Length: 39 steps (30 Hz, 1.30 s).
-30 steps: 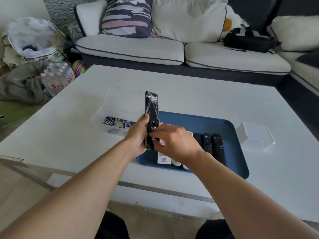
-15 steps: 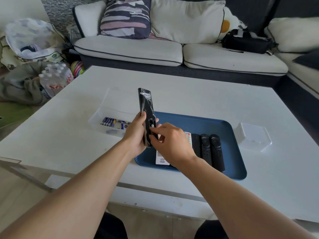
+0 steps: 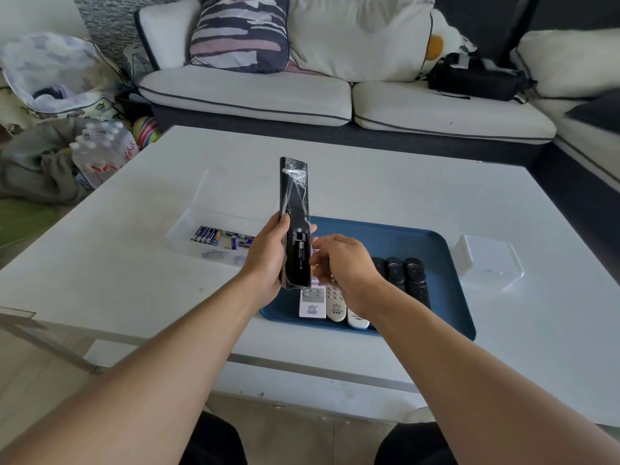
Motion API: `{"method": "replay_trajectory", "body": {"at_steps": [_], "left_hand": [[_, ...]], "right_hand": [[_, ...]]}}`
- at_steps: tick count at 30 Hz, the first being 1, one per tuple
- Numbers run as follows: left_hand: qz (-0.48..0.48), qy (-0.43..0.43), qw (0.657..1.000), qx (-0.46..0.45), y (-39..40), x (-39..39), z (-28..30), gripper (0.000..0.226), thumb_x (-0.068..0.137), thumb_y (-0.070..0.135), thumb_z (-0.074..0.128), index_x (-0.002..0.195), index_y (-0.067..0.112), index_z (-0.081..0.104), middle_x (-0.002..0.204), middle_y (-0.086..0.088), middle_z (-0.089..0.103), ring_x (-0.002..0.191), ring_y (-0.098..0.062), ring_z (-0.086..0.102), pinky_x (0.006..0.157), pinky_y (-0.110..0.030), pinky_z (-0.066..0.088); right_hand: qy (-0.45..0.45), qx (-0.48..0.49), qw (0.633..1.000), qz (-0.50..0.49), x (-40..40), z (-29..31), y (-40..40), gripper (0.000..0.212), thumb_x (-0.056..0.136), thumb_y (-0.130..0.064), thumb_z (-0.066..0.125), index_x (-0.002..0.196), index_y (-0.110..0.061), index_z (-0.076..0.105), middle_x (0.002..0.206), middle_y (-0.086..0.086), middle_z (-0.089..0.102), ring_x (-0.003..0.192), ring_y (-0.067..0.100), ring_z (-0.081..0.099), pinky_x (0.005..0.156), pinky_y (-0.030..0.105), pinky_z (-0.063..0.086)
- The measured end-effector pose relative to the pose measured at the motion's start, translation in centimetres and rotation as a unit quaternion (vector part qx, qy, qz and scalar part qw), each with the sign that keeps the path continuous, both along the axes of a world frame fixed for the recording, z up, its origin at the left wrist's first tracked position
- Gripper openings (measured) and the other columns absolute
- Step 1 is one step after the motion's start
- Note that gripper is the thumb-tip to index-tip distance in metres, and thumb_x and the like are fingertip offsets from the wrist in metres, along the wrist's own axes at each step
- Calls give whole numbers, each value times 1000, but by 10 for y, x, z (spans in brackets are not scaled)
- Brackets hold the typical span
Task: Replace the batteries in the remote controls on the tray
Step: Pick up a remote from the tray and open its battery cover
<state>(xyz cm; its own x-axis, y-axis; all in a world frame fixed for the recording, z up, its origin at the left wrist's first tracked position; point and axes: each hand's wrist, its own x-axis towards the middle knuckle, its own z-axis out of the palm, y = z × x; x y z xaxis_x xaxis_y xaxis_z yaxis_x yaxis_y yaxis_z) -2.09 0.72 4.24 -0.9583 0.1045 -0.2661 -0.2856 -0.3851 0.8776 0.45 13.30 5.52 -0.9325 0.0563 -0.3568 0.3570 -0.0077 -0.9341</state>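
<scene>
My left hand (image 3: 266, 260) grips a long black remote (image 3: 295, 196) upright above the left end of the blue tray (image 3: 419, 239). The remote is wrapped in clear film, and its open battery bay shows a dark battery (image 3: 300, 255). My right hand (image 3: 345, 266) hovers just right of the bay with thumb and fingers curled; whether they pinch anything is hidden. On the tray lie white remotes (image 3: 312, 305) and three black remotes (image 3: 406, 273). Blue batteries (image 3: 208, 234) lie in a clear box (image 3: 201, 209) to the left.
A white square box (image 3: 486, 263) stands on the white table (image 3: 369, 182) right of the tray. A sofa (image 3: 335, 95) with cushions runs behind the table. A pack of water bottles (image 3: 104, 152) and bags lie on the floor at left.
My right hand has drawn back a little to the right from the battery bay, which now shows. My left hand still holds the remote upright.
</scene>
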Motion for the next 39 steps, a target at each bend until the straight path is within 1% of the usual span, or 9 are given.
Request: {"method": "replay_trajectory", "body": {"at_steps": [5,9,13,19,24,26,30,35,39], "left_hand": [[-11,-5,1000,3,2,0,-1,34,108,37,35,124,22,61,119,-8,73,108,-35,68,81,-43,57],[3,-3,1000,5,6,2,-2,33,108,38,37,123,22,62,120,-7,73,111,-32,68,79,-44,59],[13,21,1000,0,11,5,0,30,107,36,40,113,21,65,120,-11,71,109,-33,68,86,-52,56],[7,98,994,-56,17,9,3,26,105,34,47,121,36,66,103,-13,69,80,-29,63,74,-46,51],[-22,152,972,-178,15,9,-4,37,95,49,50,130,52,58,121,4,71,107,-30,68,98,-57,51],[-31,163,968,-190,17,10,-5,36,98,43,50,133,52,57,118,6,72,104,-25,70,95,-52,53],[-39,162,970,-175,23,12,-5,37,105,31,49,138,46,56,113,6,73,85,-10,67,74,-33,50],[-32,139,977,-158,27,12,-7,36,104,34,50,135,52,55,91,2,72,68,-15,59,70,-36,47],[-32,144,975,-165,29,12,-11,37,102,35,51,134,53,55,102,4,75,88,-19,70,85,-45,56]], "right_hand": [[5,28,999,-29,1,-6,-4,6,95,-17,64,91,-14,67,68,0,61,51,11,46,50,24,38],[-4,-8,998,-68,4,-5,-7,5,93,-18,69,93,-14,66,71,-1,62,45,5,48,39,16,35],[-52,-29,996,-68,2,-1,-6,7,91,-22,70,90,-20,63,75,-3,59,47,7,44,40,21,28],[-141,-124,980,-72,-2,5,-3,3,86,-20,63,87,-18,61,65,-3,48,49,10,37,45,22,17],[-183,-188,962,-71,-4,4,-2,9,83,-17,57,76,-18,51,59,-3,44,50,11,36,51,22,12],[-188,-189,961,-69,-4,4,-4,11,82,-17,57,74,-19,50,55,-4,45,48,10,35,48,21,13],[-183,-182,963,-78,-4,9,-3,17,84,-15,56,68,-19,52,56,-3,48,47,10,34,40,20,18],[-171,-172,966,-85,-6,9,-1,15,83,-11,51,71,-17,55,59,-1,46,48,11,31,38,20,20],[-162,-151,970,-99,-9,6,-2,16,82,-7,47,72,-17,54,60,-1,42,48,12,30,37,20,21]]}}
